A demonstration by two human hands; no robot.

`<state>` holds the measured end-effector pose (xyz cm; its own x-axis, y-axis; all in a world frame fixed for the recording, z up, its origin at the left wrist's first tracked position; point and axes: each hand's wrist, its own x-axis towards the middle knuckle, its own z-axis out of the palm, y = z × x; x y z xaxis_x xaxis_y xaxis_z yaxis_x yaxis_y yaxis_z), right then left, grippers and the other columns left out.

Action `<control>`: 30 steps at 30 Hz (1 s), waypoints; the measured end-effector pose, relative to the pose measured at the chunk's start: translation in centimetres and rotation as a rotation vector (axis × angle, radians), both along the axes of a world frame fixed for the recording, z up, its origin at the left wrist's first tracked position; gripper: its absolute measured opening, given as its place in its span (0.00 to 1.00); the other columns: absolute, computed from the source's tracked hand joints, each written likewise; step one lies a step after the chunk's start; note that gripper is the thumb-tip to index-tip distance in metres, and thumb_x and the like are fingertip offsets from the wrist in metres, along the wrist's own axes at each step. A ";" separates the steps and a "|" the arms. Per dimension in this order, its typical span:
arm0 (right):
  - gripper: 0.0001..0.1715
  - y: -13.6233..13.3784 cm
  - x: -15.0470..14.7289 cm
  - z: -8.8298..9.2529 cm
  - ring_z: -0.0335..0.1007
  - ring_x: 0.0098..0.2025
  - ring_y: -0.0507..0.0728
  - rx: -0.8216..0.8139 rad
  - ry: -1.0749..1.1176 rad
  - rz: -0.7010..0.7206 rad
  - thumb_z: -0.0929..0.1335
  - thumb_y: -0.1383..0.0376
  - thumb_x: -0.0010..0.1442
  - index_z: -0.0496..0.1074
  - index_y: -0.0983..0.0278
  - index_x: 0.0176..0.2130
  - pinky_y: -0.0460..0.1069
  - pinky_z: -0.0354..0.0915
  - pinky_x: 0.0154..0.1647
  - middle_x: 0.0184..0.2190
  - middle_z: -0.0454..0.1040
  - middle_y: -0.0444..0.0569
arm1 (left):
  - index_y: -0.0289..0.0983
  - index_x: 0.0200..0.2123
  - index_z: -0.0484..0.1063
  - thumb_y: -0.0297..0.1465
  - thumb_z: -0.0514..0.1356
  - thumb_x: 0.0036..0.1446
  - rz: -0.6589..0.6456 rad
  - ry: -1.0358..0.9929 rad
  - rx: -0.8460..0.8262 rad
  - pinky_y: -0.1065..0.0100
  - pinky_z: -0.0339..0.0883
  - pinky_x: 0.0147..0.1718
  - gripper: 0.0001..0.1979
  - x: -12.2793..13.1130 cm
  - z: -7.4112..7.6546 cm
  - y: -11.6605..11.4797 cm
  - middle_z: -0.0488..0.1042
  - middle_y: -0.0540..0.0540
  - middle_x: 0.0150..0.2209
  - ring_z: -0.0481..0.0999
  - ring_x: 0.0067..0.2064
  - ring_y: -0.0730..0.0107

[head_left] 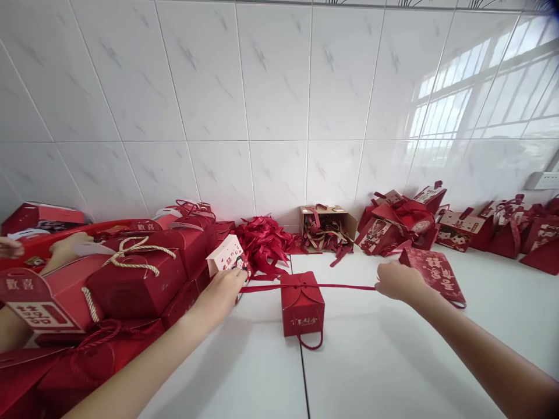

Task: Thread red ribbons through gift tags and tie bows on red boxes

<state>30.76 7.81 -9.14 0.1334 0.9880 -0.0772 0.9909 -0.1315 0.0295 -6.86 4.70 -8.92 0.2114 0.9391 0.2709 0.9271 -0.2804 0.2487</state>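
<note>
A small red gift box [303, 311] with gold lettering stands upright on the white table, a cord handle drooping down its front. A red ribbon [345, 286] runs taut across its top. My left hand [227, 286] is closed on one end of the ribbon, left of the box, right by a pale printed box [229, 255]. On the other side, my right hand [398, 280] pinches the other end, close to a flat red printed bag [437, 274].
Red boxes [144, 270] with rope handles are stacked at the left, where another person's hands [70, 244] reach in. By the tiled wall lie a heap of red ribbons [264, 241], an open carton [351, 224] of ribbons and several red gift bags [463, 230].
</note>
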 end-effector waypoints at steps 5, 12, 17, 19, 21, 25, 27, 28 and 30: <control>0.12 -0.2 -0.5 -2.9 0.73 0.41 0.55 -0.093 0.012 0.025 0.67 0.60 0.65 0.73 0.67 0.42 0.55 0.70 0.45 0.41 0.75 0.49 | 0.36 0.28 0.68 0.09 0.44 0.47 0.010 -0.009 -0.037 0.59 0.59 0.43 0.20 -0.2 -4.0 -0.4 0.73 0.40 0.36 0.70 0.41 0.55; 0.21 -0.1 -2.7 -2.6 0.71 0.47 0.60 0.102 0.399 0.331 0.57 0.57 0.70 0.73 0.65 0.43 0.53 0.63 0.47 0.47 0.74 0.56 | 0.39 0.28 0.60 0.20 0.53 0.52 -0.011 -0.330 0.018 0.53 0.56 0.50 0.08 1.6 -4.8 0.3 0.67 0.43 0.36 0.65 0.45 0.54; 0.26 0.1 -6.5 -3.8 0.66 0.32 0.55 0.076 0.760 0.487 0.55 0.47 0.67 0.66 0.62 0.31 0.49 0.60 0.34 0.31 0.71 0.46 | 0.39 0.31 0.59 0.39 0.57 0.58 -0.080 -0.718 -0.184 0.62 0.64 0.41 0.11 4.3 -5.7 1.5 0.66 0.49 0.34 0.69 0.38 0.66; 0.25 0.4 -7.6 -4.6 0.62 0.30 0.53 0.043 0.880 0.488 0.57 0.46 0.65 0.62 0.62 0.29 0.49 0.59 0.32 0.28 0.68 0.44 | 0.38 0.32 0.60 0.41 0.58 0.58 -0.118 -0.844 -0.295 0.65 0.64 0.37 0.13 5.0 -6.2 1.9 0.66 0.50 0.32 0.69 0.34 0.70; 0.26 0.7 -8.2 -5.2 0.60 0.29 0.52 -0.006 0.995 0.481 0.59 0.44 0.63 0.59 0.61 0.29 0.48 0.59 0.31 0.27 0.66 0.43 | 0.37 0.33 0.60 0.41 0.57 0.59 -0.151 -0.938 -0.403 0.67 0.64 0.33 0.13 5.3 -6.4 2.0 0.65 0.51 0.30 0.68 0.31 0.72; 0.29 0.5 -8.5 -5.4 0.56 0.24 0.49 -0.142 1.186 0.439 0.61 0.39 0.59 0.56 0.61 0.28 0.45 0.55 0.25 0.23 0.60 0.39 | 0.37 0.31 0.61 0.42 0.57 0.59 -0.182 -1.009 -0.606 0.72 0.55 0.24 0.14 5.1 -5.8 1.8 0.60 0.54 0.25 0.60 0.24 0.77; 0.31 0.3 -8.3 -5.1 0.50 0.22 0.47 -0.188 1.243 0.418 0.64 0.39 0.57 0.55 0.61 0.27 0.45 0.49 0.23 0.22 0.56 0.38 | 0.37 0.29 0.61 0.42 0.61 0.56 -0.182 -1.009 -0.654 0.73 0.49 0.23 0.16 4.8 -5.1 1.7 0.57 0.56 0.24 0.55 0.22 0.79; 0.31 0.3 -8.2 -5.0 0.48 0.22 0.47 -0.204 1.266 0.411 0.65 0.39 0.56 0.56 0.62 0.26 0.45 0.46 0.22 0.21 0.55 0.37 | 0.36 0.29 0.62 0.42 0.63 0.53 -0.178 -1.008 -0.658 0.73 0.47 0.23 0.16 4.7 -4.8 1.6 0.57 0.56 0.24 0.53 0.23 0.80; 0.31 0.2 -8.1 -4.6 0.46 0.22 0.47 -0.227 1.314 0.407 0.68 0.40 0.54 0.56 0.62 0.25 0.45 0.43 0.23 0.21 0.54 0.37 | 0.36 0.28 0.63 0.42 0.65 0.49 -0.160 -1.008 -0.636 0.73 0.45 0.23 0.18 4.7 -4.0 1.5 0.57 0.56 0.25 0.52 0.23 0.80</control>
<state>22.68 7.99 -13.79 -0.4509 0.8888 -0.0823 0.2761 0.0511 -0.9598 -2.16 6.21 -12.93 0.2975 0.9471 -0.1207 0.2018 0.0612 0.9775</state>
